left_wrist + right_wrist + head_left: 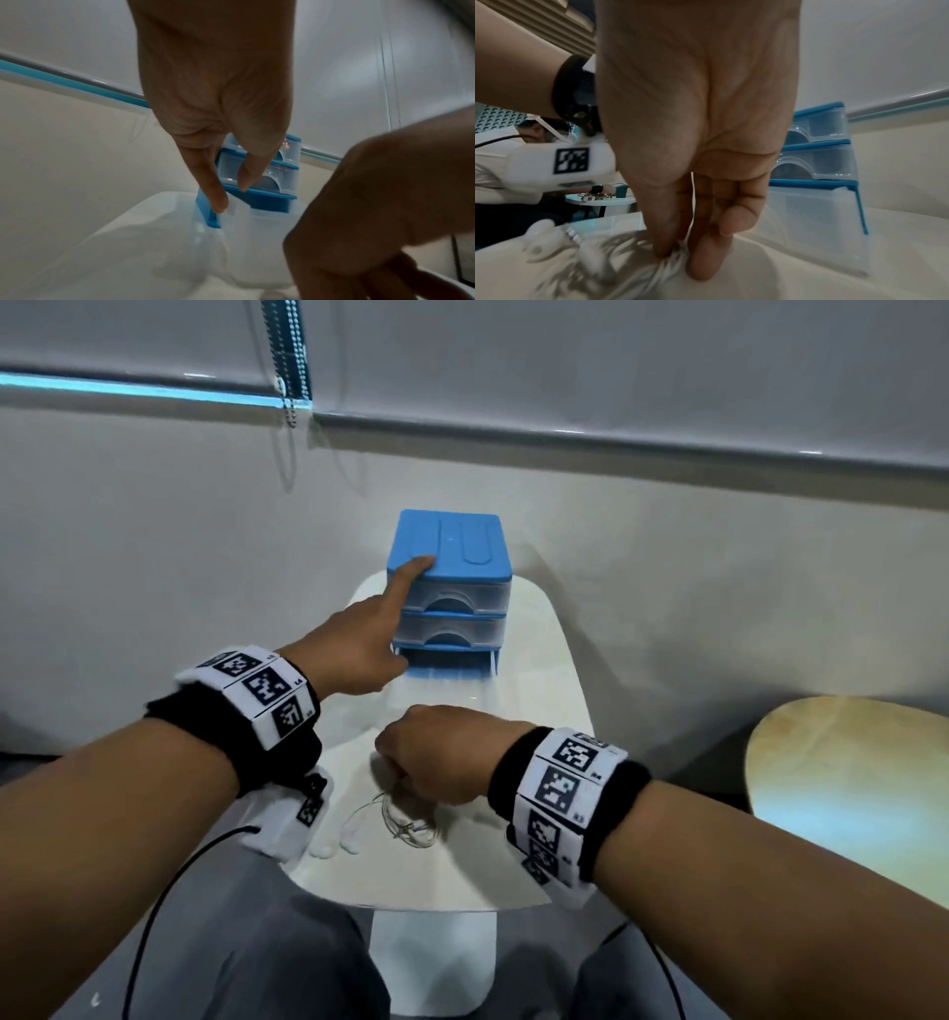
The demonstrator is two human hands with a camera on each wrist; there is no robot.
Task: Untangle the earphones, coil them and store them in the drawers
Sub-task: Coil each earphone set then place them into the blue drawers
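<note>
A blue drawer unit with three clear drawers stands at the far end of the small white table. Its bottom drawer is pulled out toward me; the right wrist view shows it too. My left hand rests against the unit's left side, with the index finger on the blue top and the thumb by the bottom frame. My right hand pinches a bundle of coiled white earphones just above the table. The cable loops hang blurred below the fingertips.
The wall rises right behind the unit, and a blind's bead chain hangs at the upper left. A round wooden table stands to the right. My knees sit under the table's near edge. Another person sits at a distant table.
</note>
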